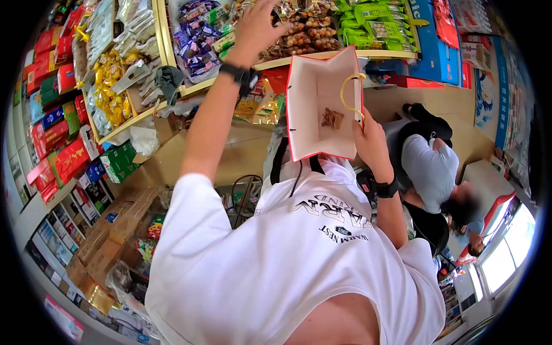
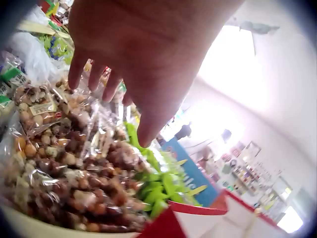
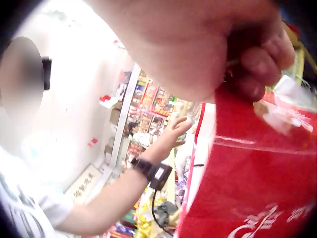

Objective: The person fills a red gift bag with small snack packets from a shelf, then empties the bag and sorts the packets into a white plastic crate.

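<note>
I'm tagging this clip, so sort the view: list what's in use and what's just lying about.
In use: left hand, over the nut packets; right hand, gripping the bag; brown packet inside it.
Lying about: green packets; purple packets; yellow packets; cardboard boxes.

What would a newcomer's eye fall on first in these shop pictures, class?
The red paper bag, white inside, is held open at centre by the right hand, with one brown piece at its bottom. Up left, the left hand reaches with spread fingers over clear packets of brown snacks.
</note>
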Motion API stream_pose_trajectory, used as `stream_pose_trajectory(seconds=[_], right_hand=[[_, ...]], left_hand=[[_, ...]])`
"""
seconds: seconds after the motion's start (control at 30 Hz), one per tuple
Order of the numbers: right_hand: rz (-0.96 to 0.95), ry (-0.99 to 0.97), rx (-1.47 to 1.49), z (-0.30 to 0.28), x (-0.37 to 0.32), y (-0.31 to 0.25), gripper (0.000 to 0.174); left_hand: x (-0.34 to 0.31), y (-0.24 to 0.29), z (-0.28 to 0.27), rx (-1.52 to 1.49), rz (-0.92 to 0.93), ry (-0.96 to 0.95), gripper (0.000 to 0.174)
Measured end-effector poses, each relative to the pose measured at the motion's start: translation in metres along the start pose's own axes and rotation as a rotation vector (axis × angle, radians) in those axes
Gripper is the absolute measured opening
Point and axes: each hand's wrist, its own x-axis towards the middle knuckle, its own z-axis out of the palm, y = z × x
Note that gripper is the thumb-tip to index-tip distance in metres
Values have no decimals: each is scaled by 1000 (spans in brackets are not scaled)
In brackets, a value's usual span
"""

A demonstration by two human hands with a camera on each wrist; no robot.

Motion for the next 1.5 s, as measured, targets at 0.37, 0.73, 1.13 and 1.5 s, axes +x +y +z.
stream_pose_trajectory(seconds=[0.37,0.73,1.13,1.5], right_hand=[[-77,23,-78,25,9,1,49],[50,-5,57,25,10,-10,44],[0,2,25,27,7,-7,43],[-20,10,-44,22,-7,0,42]], left_hand=[[30,-3,30,87,-280,-237,59],[-83,87,-58,-873,-414,-413,43],[52,-39,-3,-16,46,-101,65],[68,-80,62,66,-304,-360,75]])
